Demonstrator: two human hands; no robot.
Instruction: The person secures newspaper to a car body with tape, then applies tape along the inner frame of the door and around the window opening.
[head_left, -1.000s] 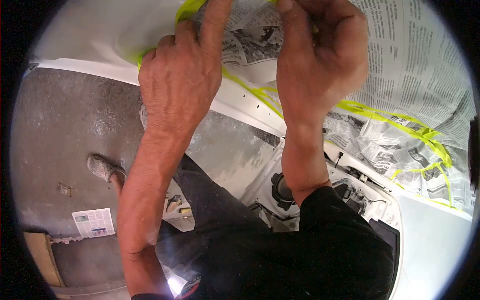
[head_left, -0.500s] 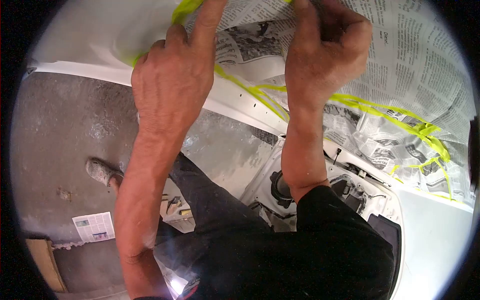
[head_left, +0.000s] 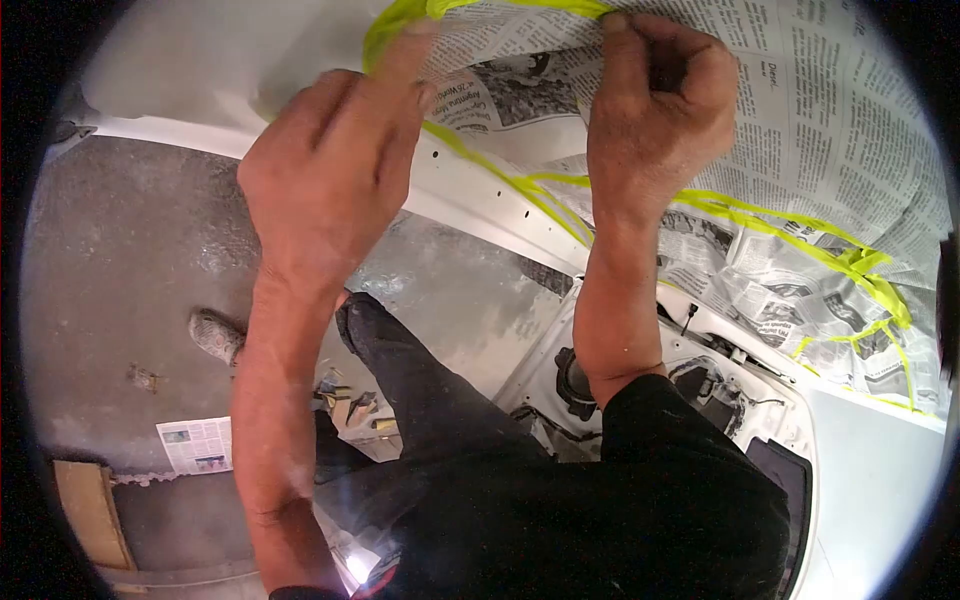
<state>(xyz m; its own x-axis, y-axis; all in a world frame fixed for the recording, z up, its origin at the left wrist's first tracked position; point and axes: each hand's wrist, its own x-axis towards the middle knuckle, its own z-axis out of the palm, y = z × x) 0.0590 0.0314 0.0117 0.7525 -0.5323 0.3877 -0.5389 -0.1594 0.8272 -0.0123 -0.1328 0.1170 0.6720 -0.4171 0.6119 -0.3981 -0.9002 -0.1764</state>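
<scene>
Newspaper point(head_left: 820, 110) covers a white car body panel point(head_left: 180, 70), held along its edges by yellow-green masking tape point(head_left: 760, 225). My left hand point(head_left: 320, 170) rests at the paper's left edge, its forefinger pressed on a strip of the tape point(head_left: 395, 25) near the top. My right hand point(head_left: 660, 110) is curled, its fingertips pinching the taped upper edge of the newspaper. Both hands touch the same sheet, a hand's width apart.
Below lies a grey concrete floor point(head_left: 130, 260) with a loose newspaper sheet point(head_left: 195, 445), a cardboard piece point(head_left: 90, 510) and small scraps. My dark trousers and a shoe point(head_left: 215, 335) show. An open white engine bay point(head_left: 640, 385) with dark parts sits at lower right.
My left hand has slid down and left along the tape, its finger now lower on the strip. The right hand stays pinched on the paper's edge. The view shifted slightly.
</scene>
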